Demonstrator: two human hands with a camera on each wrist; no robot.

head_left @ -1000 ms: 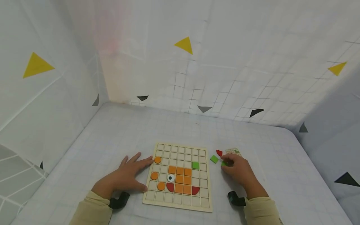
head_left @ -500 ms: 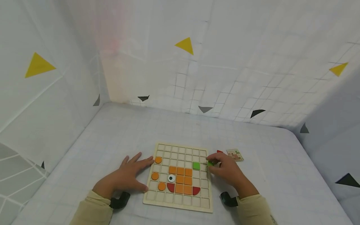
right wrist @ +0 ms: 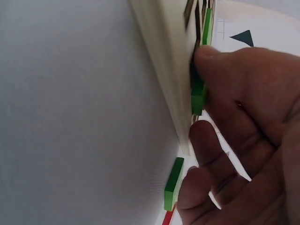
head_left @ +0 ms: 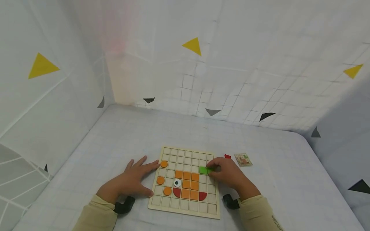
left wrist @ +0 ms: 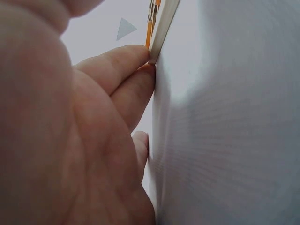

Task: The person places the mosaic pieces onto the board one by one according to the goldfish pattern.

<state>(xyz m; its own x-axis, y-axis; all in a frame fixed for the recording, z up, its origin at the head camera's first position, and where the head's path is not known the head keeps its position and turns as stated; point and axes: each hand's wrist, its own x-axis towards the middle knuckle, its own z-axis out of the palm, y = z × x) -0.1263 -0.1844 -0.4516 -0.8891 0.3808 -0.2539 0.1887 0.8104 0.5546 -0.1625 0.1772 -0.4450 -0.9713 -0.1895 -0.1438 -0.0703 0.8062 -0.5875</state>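
A square wooden grid board (head_left: 193,205) lies on the table, with orange squares (head_left: 186,184), orange discs (head_left: 163,164), a white eye disc (head_left: 177,183) and red quarter-round pieces (head_left: 203,196) in its cells. My left hand (head_left: 130,179) lies at the board's left edge, fingers spread, fingertips and thumb touching the rim. At the right side, my right hand (head_left: 228,173) pinches a green square tile (right wrist: 198,98) over the cell beside another green tile (head_left: 203,170). Its fingers partly cover the held tile.
Behind the right hand lies a red piece (head_left: 227,156) on the table. A loose green tile (right wrist: 174,185) shows near it in the right wrist view, hidden from the head view. A small pattern card (head_left: 243,159) lies further right. White walls enclose the table.
My right hand has picked up a green tile from beside the card and carried it left onto the board's right side. The card is uncovered. My left hand stays at the edge.
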